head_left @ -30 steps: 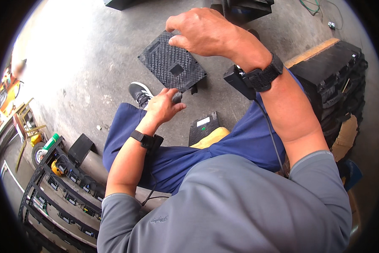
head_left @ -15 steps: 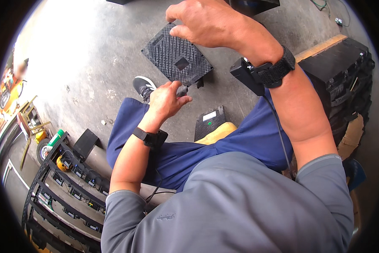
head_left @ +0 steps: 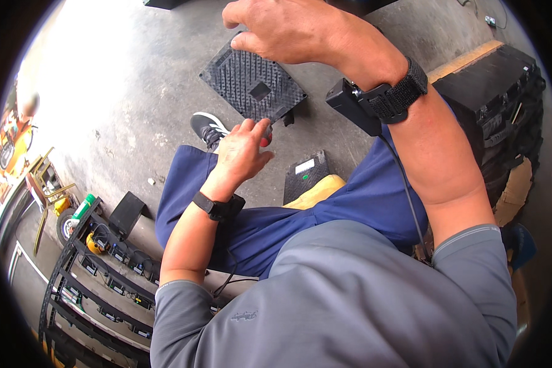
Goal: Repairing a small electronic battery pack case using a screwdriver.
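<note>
A black ribbed box [head_left: 251, 76] lies low over the floor [head_left: 141, 122], ahead of the person, its long axis running from upper left to lower right. It sits directly beyond the left hand [head_left: 240, 152] and partly beneath the right hand [head_left: 282, 29]. In this view both overlap it: the left at the near edge, the right across the far corner. Whether either touches it cannot be told.

The left hand's fingers are curled about a small dark-and-red item [head_left: 266, 138], mostly hidden. The right hand's thumb and forefinger stand apart, nothing showing between them.

Nearer the person, a small panel [head_left: 309, 170] with a white label lies between the legs, beside a yellow cloth [head_left: 317, 191]. A shoe [head_left: 208, 129] is left of the box. Black cases [head_left: 481, 86] stand at right; a metal rack [head_left: 73, 273] and a chair [head_left: 42, 199] at left.
</note>
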{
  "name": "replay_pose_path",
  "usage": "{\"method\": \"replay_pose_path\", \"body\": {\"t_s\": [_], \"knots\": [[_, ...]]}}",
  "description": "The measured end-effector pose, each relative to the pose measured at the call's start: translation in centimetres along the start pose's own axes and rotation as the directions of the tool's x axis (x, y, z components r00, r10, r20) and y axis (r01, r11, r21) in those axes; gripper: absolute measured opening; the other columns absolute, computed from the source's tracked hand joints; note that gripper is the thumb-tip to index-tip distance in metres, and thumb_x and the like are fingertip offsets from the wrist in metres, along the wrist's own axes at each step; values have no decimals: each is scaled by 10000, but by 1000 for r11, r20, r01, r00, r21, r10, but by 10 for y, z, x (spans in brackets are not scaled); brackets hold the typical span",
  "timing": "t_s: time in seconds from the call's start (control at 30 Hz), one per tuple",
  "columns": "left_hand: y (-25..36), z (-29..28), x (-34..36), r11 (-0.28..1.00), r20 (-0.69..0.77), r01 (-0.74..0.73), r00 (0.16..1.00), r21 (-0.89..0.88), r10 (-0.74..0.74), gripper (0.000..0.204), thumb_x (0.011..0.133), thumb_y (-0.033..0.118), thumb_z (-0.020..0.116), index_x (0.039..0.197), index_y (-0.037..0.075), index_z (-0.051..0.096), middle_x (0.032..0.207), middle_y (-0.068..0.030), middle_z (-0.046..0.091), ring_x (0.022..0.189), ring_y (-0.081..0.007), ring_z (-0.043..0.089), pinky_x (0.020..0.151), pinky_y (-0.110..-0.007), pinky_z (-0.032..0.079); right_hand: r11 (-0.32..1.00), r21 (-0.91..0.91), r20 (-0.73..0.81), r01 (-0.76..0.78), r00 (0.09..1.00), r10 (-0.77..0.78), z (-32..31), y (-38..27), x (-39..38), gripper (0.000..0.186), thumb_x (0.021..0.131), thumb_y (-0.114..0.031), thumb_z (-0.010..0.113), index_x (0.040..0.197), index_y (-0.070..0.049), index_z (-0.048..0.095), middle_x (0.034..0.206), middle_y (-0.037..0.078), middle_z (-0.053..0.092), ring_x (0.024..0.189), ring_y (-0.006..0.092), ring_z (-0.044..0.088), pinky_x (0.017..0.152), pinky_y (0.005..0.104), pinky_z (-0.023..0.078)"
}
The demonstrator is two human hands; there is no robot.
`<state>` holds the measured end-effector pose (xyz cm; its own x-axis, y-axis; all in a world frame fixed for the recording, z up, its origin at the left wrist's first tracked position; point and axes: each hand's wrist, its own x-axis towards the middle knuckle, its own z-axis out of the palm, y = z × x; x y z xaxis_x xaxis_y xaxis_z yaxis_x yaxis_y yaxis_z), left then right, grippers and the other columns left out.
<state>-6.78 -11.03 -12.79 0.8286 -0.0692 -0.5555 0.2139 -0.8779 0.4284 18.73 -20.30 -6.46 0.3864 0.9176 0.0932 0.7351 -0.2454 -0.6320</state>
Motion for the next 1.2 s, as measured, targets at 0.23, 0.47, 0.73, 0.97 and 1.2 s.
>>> {"method": "replay_pose_path", "body": {"t_s": [0.23, 0.47, 0.73, 0.97, 1.2], "knots": [[-15, 25, 9, 974, 91, 219, 973, -52, -214, 629, 864, 478, 726, 1315, 68, 569, 902, -204, 717, 889, -406, 704, 770, -497, 552, 1000, 4, -27, 26, 999, -26, 2, -1, 2, 178, 845, -178, 668, 841, 0, 656, 842, 254, 692, 845, 445, 685, 751, 509, 554], [-12, 20, 7, 1000, -44, -8, 999, 1, 8, 619, 841, 463, 747, 1311, 89, 595, 849, -209, 723, 821, -404, 713, 760, -493, 542, 999, -46, -3, 8, 1000, -8, 2, 0, 3, 182, 855, -187, 660, 867, -5, 663, 858, 245, 700, 858, 433, 693, 765, 498, 562], [-11, 21, 11, 976, 122, 210, 971, -48, -203, 562, 852, 390, 745, 1313, 105, 598, 950, -170, 697, 916, -377, 686, 788, -475, 541, 998, -61, 14, 13, 1000, -12, 1, -3, 3, 200, 868, -199, 658, 886, -1, 672, 872, 249, 705, 872, 428, 699, 771, 489, 567], [-4, -5, 7, 997, -28, 15, 999, -75, -17, 594, 768, 292, 821, 1285, 97, 602, 1005, -155, 683, 999, -358, 669, 825, -465, 535, 998, -59, 67, 4, 998, 0, -7, -6, 2, 184, 837, -166, 640, 882, 5, 690, 879, 246, 711, 874, 409, 709, 769, 476, 576], [-14, 13, 13, 984, 132, 179, 976, -21, -175, 587, 890, 503, 681, 1295, 89, 587, 887, -214, 716, 883, -424, 702, 752, -526, 532, 994, -101, 121, -41, 991, 54, -5, -6, 10, 185, 833, -155, 623, 866, 5, 712, 869, 259, 712, 870, 408, 715, 770, 472, 580]]}}
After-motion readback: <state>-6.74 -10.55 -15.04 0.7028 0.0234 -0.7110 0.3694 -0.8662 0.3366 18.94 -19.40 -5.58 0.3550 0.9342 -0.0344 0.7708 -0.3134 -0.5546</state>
